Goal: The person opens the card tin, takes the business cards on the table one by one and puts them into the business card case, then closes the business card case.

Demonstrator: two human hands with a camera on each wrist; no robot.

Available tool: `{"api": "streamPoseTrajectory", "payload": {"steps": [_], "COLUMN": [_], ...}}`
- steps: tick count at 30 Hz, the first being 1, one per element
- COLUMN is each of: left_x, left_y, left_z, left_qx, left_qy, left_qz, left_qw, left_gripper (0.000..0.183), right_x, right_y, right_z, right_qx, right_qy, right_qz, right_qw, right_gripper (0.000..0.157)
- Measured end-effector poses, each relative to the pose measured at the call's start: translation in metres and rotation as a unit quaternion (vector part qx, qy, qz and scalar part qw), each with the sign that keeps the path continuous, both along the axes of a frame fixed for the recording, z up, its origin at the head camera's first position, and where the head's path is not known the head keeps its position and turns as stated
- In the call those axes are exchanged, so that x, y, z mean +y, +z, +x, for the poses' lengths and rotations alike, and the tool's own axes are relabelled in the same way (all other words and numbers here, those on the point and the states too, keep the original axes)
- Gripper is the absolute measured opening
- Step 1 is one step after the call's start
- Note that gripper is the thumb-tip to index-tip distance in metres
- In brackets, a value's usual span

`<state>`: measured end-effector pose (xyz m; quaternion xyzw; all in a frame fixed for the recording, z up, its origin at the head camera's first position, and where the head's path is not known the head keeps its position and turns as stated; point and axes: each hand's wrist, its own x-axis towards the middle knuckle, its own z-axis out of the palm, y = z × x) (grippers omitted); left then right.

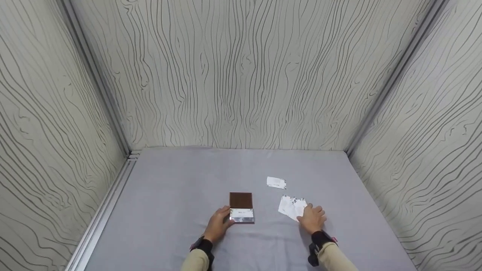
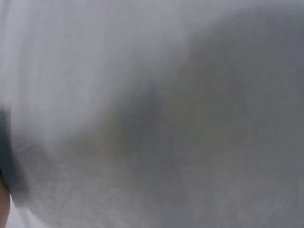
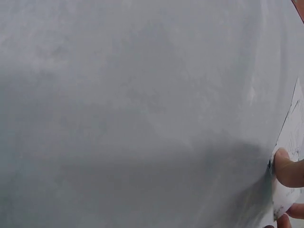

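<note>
A brown case with a clear front pocket (image 1: 241, 200) lies on the cloth, a white printed card (image 1: 241, 213) showing in its lower half. My left hand (image 1: 217, 226) holds this case by its left edge, thumb at the near corner. To the right, several white cards (image 1: 289, 206) overlap in a loose fan. My right hand (image 1: 312, 219) grips their near right end. In the right wrist view the thumb (image 3: 289, 167) lies over the cards (image 3: 287, 140), with fingertips at their edge. The left wrist view shows mostly blurred cloth.
Another white card (image 1: 276, 182) lies by itself beyond the fan. Grey cloth (image 1: 180, 180) covers the table, with a metal rail (image 1: 101, 214) along its left side. Wood-grain patterned panels (image 1: 241, 75) stand at the back and both sides.
</note>
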<state>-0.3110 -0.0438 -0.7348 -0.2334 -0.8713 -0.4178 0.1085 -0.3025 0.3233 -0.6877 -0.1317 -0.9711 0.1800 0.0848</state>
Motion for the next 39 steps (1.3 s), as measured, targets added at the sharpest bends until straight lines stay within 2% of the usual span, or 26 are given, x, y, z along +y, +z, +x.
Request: {"api": "streamPoseTrajectory", "payload": {"steps": [5, 12, 18, 26, 39], "left_x": [0.0, 0.0, 0.001, 0.0, 0.001], "left_y": [0.0, 0.004, 0.006, 0.005, 0.006], "left_z": [0.0, 0.001, 0.004, 0.002, 0.004], "left_qx": [-0.013, -0.015, -0.013, -0.008, -0.013], "left_qy": [0.003, 0.002, 0.001, -0.001, -0.001], "left_qz": [-0.007, -0.008, -0.005, -0.008, -0.007], "left_qw": [0.9999, 0.9999, 0.9999, 0.9999, 0.9999], "left_gripper": [0.044, 0.043, 0.042, 0.042, 0.043], "right_x": [0.001, -0.003, -0.012, -0.028, -0.059], "right_y": [-0.001, -0.002, -0.003, -0.003, -0.003], "right_z": [-0.001, 0.0, -0.002, -0.005, -0.008], "right_qx": [0.024, 0.071, 0.127, 0.178, 0.213], "right_qy": [0.029, 0.048, 0.06, 0.086, 0.137], "right_qz": [-0.016, -0.027, -0.031, 0.002, 0.011], "right_qw": [0.999, 0.996, 0.99, 0.98, 0.967], "right_gripper": [0.05, 0.028, 0.031, 0.035, 0.026]}}
